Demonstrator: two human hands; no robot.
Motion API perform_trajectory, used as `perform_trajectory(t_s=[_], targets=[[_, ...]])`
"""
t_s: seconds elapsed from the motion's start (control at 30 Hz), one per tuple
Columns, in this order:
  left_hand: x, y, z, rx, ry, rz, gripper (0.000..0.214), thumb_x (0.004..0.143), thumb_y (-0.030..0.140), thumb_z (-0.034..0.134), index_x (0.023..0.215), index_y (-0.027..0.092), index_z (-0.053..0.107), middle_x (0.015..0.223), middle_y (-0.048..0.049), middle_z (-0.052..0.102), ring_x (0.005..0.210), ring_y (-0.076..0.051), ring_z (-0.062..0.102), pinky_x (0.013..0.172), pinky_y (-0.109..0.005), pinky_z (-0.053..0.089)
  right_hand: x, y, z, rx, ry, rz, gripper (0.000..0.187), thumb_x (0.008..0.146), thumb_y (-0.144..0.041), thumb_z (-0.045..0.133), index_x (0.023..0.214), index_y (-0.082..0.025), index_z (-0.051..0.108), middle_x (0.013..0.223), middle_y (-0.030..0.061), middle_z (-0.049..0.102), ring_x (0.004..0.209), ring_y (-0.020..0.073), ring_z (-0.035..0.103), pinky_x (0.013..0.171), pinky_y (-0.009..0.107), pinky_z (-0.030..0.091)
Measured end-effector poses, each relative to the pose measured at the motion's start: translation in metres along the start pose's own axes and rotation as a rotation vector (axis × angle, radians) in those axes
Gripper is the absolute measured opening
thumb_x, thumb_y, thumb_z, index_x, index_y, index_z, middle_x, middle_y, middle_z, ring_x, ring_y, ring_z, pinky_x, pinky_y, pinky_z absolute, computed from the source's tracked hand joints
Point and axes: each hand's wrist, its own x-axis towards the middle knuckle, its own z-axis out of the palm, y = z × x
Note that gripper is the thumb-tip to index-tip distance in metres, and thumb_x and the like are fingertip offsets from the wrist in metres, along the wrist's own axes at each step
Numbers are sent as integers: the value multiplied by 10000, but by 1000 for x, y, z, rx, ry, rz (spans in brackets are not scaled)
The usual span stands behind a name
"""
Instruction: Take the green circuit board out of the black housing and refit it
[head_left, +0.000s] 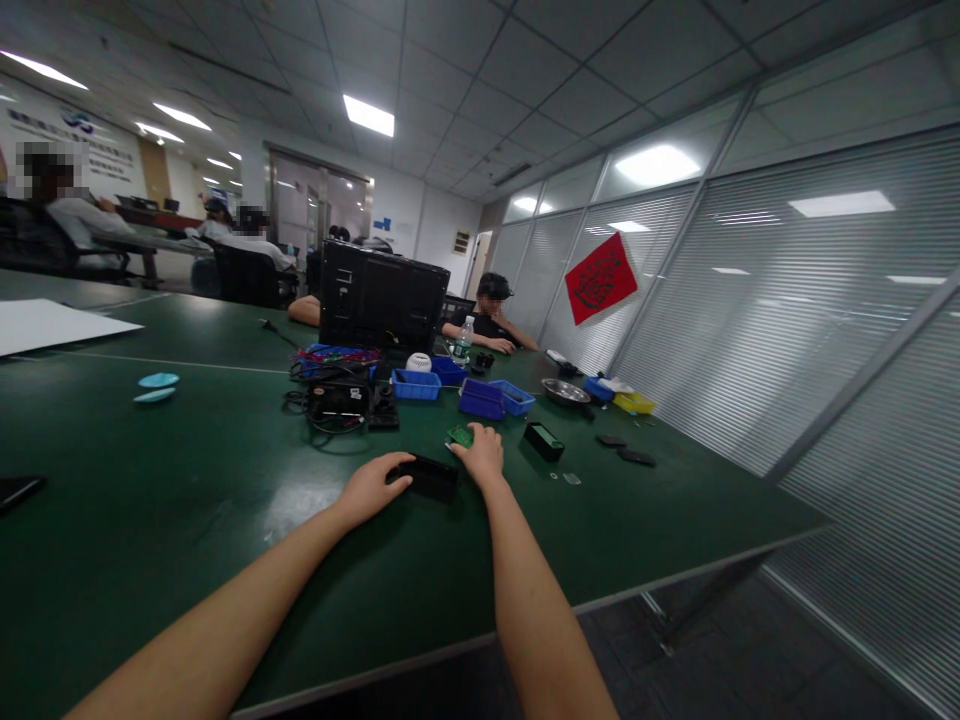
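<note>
My left hand (376, 484) is closed on the left end of a black rectangular casing (433, 472), thumb and fingers either side of its edge. The casing is at the table's surface in front of me. My right hand (482, 456) is just beyond the casing's right end, its fingers on a small green circuit board (459, 436). Part of the board is hidden under the fingers. To the right of that hand lies a black open box (543, 441) with a green piece inside.
Blue bins (482, 399), a black power supply (337, 404) with tangled cables, and a baseball (418, 362) stand ahead, before a monitor (382, 295). A metal bowl (566, 391) and dark flat pieces (636, 457) lie right. A person (491, 318) sits across the table.
</note>
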Motion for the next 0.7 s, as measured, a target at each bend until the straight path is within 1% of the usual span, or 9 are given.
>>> perform_trajectory(t_s=[0.1,0.2,0.27,0.37,0.5,0.57,0.7], targets=[[0,-2,1,15,2,-13,425,744,345,490,1159,255,511,1156,-3,575,980,-175,554,882,-286,406,2,3,-1,37,-14,56,515,714,-482,540,1149,-208,504,1092,109,510,1024,249,453,821,323,356],[1,-3,1,9,-7,-42,564,739,355,503,1281,265,375,1181,-18,560,996,-179,554,864,-288,412,4,5,-2,20,-59,89,509,707,-470,542,1124,-177,545,1077,132,536,998,259,490,807,325,372],[1,-4,1,11,-14,-36,670,727,353,521,1340,257,269,1241,-30,516,1054,-187,525,896,-296,391,3,5,-2,8,-87,91,499,702,-452,545,1110,-166,562,1074,143,548,986,266,508,792,329,384],[1,-2,1,27,-50,-10,740,716,364,536,1366,248,203,1295,-40,463,1137,-202,461,950,-311,342,3,4,-4,-8,-97,71,454,701,-420,544,1070,-160,592,1056,145,567,980,273,520,777,329,398],[-1,0,1,37,-76,-1,751,701,379,557,1359,230,228,1264,-57,488,1140,-212,447,957,-315,326,3,1,-5,4,-117,41,442,685,-396,569,1061,-167,601,1069,134,572,985,259,527,781,308,403],[-1,1,1,54,-73,11,732,685,380,575,1338,232,278,1225,-58,513,1118,-217,459,946,-318,335,3,1,-6,17,-134,38,436,679,-391,577,1059,-177,603,1075,126,575,990,255,528,779,302,405],[-1,2,1,84,-71,33,622,674,352,585,1259,251,402,1140,-42,553,1053,-214,493,915,-316,361,2,1,-8,7,-152,67,437,660,-413,592,1027,-178,616,1048,128,588,972,264,537,748,312,418]])
